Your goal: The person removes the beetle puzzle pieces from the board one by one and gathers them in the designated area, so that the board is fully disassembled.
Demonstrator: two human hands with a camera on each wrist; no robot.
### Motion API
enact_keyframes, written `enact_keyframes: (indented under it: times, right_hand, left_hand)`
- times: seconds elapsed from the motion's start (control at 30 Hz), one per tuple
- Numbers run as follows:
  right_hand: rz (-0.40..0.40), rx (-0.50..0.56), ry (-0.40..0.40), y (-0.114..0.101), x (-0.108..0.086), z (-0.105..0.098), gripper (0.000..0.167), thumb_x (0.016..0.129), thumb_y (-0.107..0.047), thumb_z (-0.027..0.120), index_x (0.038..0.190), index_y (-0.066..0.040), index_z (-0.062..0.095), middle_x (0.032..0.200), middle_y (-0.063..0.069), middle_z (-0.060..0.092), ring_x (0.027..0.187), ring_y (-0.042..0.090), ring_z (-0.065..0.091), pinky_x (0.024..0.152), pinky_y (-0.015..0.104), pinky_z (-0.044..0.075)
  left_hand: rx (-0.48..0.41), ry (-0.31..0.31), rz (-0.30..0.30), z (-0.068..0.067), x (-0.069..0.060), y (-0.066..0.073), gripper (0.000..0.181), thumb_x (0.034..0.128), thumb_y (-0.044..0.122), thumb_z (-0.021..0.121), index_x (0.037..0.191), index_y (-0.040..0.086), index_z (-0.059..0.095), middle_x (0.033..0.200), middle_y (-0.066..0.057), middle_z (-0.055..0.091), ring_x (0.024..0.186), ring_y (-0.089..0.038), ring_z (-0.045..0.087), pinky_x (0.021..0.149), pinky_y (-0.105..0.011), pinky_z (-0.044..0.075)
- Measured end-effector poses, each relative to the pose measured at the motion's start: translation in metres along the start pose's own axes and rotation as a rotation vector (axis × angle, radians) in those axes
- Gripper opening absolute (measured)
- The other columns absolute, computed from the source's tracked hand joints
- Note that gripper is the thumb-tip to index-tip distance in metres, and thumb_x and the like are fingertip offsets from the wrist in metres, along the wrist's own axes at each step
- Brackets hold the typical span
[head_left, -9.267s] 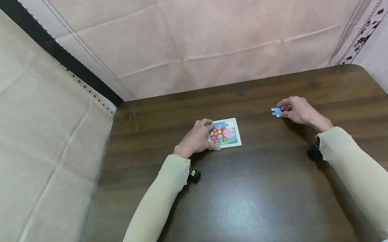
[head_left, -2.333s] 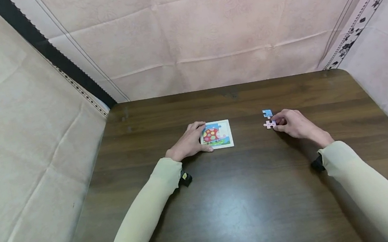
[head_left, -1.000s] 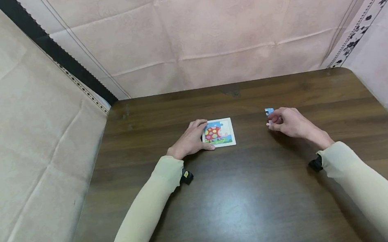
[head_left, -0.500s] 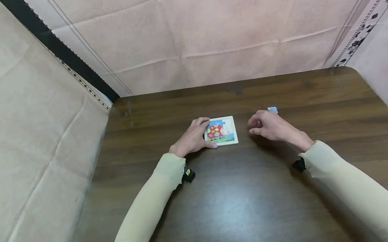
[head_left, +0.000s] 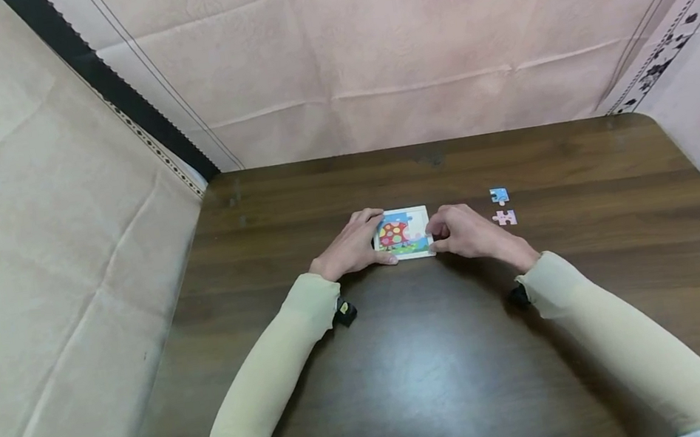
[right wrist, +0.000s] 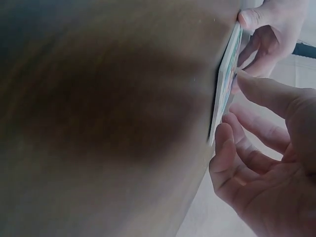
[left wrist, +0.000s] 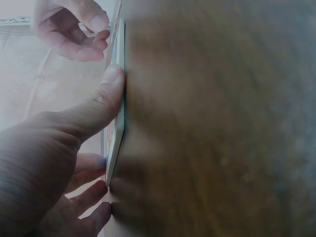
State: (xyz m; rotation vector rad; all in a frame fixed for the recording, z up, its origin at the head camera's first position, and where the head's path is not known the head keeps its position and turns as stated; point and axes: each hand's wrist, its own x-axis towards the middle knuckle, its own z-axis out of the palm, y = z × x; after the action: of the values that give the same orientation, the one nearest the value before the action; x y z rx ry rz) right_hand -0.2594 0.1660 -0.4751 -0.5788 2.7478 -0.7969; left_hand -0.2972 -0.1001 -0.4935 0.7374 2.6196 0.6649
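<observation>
A small jigsaw puzzle in a white frame (head_left: 416, 213) lies on the brown table, showing a red spotted shape above green and blue pieces. Its upper right part is bare white. My left hand (head_left: 354, 246) holds the frame's left side, thumb at the near edge and fingers at the far edge. At the right side, my right hand (head_left: 467, 232) reaches over the frame with bent fingers. In the right wrist view its thumb (right wrist: 269, 96) and fingers are apart, and no piece shows between them. A blue puzzle piece (head_left: 499, 195) and a pink one (head_left: 504, 218) lie further right.
The brown table (head_left: 350, 412) runs back to a pale cloth wall (head_left: 407, 53). Cloth also hangs at the left and right sides. Black cameras (head_left: 345, 313) are strapped at both wrists.
Since the earliest frame, the pink face piece has left the puzzle and the blue piece has been laid down. My right hand has just moved left from the pieces to the frame.
</observation>
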Motion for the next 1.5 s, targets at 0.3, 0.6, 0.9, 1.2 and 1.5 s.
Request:
enact_keyframes:
  times: [0.3,0.6,0.9,1.2,1.5]
  right_hand:
    - [0.026,-0.019,-0.029,-0.007,0.01,-0.001,0.036,0.096,-0.015,0.086,0.128,-0.001,0.079,0.125,0.02,0.072,0.103,0.031,0.064,0.098,0.049,0.059]
    - [0.104,-0.016,-0.073,-0.012,0.006,0.011,0.033,0.098,-0.017,0.084,0.127,-0.002,0.078,0.131,0.019,0.072,0.108,0.03,0.064,0.103,0.052,0.059]
    - [0.129,0.001,-0.121,-0.012,0.005,0.016,0.033,0.098,-0.014,0.083,0.125,0.0,0.074,0.121,0.018,0.072,0.101,0.029,0.063,0.099,0.049,0.059]
    - [0.1,0.028,-0.116,-0.011,0.009,0.01,0.032,0.095,-0.015,0.086,0.119,0.0,0.071,0.109,0.016,0.07,0.093,0.025,0.061,0.087,0.038,0.055]
    - [0.081,0.031,-0.085,-0.014,0.012,0.002,0.03,0.094,-0.007,0.085,0.12,0.0,0.072,0.109,0.017,0.073,0.095,0.026,0.064,0.094,0.044,0.06]
  left_hand:
    - [0.007,-0.002,-0.006,-0.006,0.004,0.004,0.103,0.0916,0.049,0.087,0.17,0.006,0.036,0.175,-0.007,0.035,0.156,-0.028,0.033,0.133,-0.048,0.036]
    - [0.064,-0.016,-0.06,0.002,-0.005,0.007,0.099,0.0903,0.052,0.087,0.167,0.008,0.043,0.173,-0.006,0.039,0.153,-0.027,0.038,0.131,-0.046,0.041]
    - [0.212,0.08,-0.073,0.018,-0.003,0.022,0.071,0.098,0.049,0.081,0.15,0.004,0.063,0.161,-0.009,0.054,0.145,-0.028,0.049,0.124,-0.044,0.047]
    - [0.216,0.094,-0.1,0.014,0.002,0.025,0.072,0.0979,0.048,0.081,0.151,0.004,0.062,0.16,-0.007,0.053,0.143,-0.027,0.048,0.123,-0.045,0.047]
    - [0.275,0.09,-0.057,0.006,0.005,0.02,0.077,0.0984,0.054,0.078,0.155,0.005,0.059,0.163,-0.008,0.051,0.147,-0.028,0.048,0.129,-0.046,0.042]
